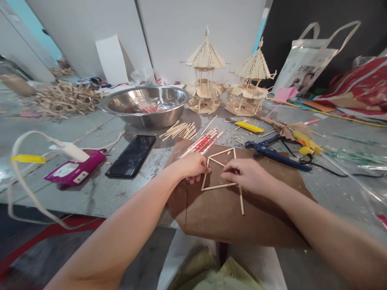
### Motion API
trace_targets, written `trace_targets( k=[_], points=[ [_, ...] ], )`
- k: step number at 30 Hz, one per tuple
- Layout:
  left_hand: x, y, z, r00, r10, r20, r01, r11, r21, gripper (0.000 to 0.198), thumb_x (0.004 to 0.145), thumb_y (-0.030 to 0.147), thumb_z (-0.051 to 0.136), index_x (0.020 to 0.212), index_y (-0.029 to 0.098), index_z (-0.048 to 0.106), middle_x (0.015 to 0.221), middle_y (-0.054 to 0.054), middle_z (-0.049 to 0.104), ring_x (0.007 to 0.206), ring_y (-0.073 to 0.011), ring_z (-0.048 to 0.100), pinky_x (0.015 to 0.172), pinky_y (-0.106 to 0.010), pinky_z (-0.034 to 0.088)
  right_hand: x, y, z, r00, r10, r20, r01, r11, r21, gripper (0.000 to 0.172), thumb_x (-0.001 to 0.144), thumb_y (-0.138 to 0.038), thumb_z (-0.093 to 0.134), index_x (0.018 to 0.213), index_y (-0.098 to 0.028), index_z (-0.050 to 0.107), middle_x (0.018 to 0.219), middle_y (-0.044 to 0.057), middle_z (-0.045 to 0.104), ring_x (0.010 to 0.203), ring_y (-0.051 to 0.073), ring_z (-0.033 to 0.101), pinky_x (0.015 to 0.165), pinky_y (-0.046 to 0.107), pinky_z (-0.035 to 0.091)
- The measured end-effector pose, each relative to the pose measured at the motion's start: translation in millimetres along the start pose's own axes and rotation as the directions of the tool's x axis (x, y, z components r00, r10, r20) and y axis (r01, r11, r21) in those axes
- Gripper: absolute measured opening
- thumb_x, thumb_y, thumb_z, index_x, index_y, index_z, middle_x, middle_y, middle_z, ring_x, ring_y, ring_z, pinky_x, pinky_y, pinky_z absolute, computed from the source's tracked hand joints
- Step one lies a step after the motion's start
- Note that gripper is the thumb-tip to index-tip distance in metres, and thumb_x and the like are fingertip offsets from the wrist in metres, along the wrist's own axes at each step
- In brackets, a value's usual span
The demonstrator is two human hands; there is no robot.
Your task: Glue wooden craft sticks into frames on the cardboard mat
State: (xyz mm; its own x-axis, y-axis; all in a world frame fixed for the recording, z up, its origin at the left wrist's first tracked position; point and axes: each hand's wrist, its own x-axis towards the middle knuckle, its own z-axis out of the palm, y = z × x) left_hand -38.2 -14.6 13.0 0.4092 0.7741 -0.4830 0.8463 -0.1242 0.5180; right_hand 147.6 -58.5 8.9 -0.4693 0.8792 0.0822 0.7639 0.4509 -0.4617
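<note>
A frame of thin wooden sticks [219, 187] lies flat on a brown sheet [211, 217], with one stick slanting across its top part. At its left side my left hand [193, 166] is closed, thumb and curled fingers on the left stick. My right hand [249, 174] is over the frame's right side, fingertips pinched together above the inside; whatever they hold is hidden. Below my right hand a loose-ended stick [242, 200] points toward me. Just beyond my left hand lie sticks in red-and-white wrappers [205, 141], and a pile of bare sticks [181, 131] is behind them.
A steel bowl [121, 105] stands behind a black phone [131, 156] and a purple power adapter [75, 167]. Two stick pagodas [205, 60] rise at the back. To the right are a yellow cutter [249, 127], a blue glue gun [278, 154] and a white bag [305, 64].
</note>
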Motion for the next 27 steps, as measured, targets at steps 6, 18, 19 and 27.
trace_targets(
  k=[6,18,19,27],
  points=[
    [-1.0,0.6,-1.4,1.000,-0.016,0.002,0.016,1.000,0.023,0.027,0.070,0.040,0.047,0.060,0.015,0.046,0.045,0.001,0.053,0.033,-0.0073,0.046,0.034,-0.018,0.036,1.9,18.0,-18.2,0.992,0.122,-0.003,-0.121,0.988,0.094,0.022,0.073,-0.036,0.048,0.076,-0.019,0.062,0.067,0.000,0.062,0.058,0.011,0.052,0.053,0.021,0.035],
    [-1.0,1.2,-0.1,1.000,-0.019,0.009,0.019,1.000,0.023,0.024,0.072,0.036,0.046,0.062,0.014,0.046,0.044,0.003,0.051,0.032,-0.0054,0.044,0.035,-0.016,0.035,2.9,20.7,-13.2,0.987,-0.035,0.154,0.038,0.999,-0.012,0.023,0.068,-0.036,0.054,0.082,-0.019,0.059,0.073,0.001,0.058,0.064,0.012,0.050,0.055,0.021,0.033],
    [-0.9,1.3,-0.1,1.000,-0.022,0.009,0.022,0.999,0.023,0.024,0.072,0.036,0.047,0.063,0.014,0.047,0.045,0.003,0.051,0.032,-0.0054,0.044,0.035,-0.016,0.036,2.9,20.7,-12.9,0.986,-0.043,0.159,0.045,0.999,-0.009,0.023,0.068,-0.036,0.054,0.083,-0.019,0.059,0.073,0.001,0.058,0.064,0.012,0.050,0.055,0.021,0.033],
    [-1.5,1.8,-0.7,1.000,-0.019,0.011,0.018,0.999,0.048,0.026,0.072,0.037,0.044,0.059,0.015,0.046,0.043,0.002,0.051,0.031,-0.0073,0.044,0.034,-0.019,0.036,1.6,24.0,-18.5,0.990,0.019,0.143,-0.012,0.999,-0.044,0.035,0.066,-0.039,0.055,0.094,-0.018,0.054,0.080,0.003,0.056,0.069,0.013,0.049,0.059,0.023,0.034]
  ],
)
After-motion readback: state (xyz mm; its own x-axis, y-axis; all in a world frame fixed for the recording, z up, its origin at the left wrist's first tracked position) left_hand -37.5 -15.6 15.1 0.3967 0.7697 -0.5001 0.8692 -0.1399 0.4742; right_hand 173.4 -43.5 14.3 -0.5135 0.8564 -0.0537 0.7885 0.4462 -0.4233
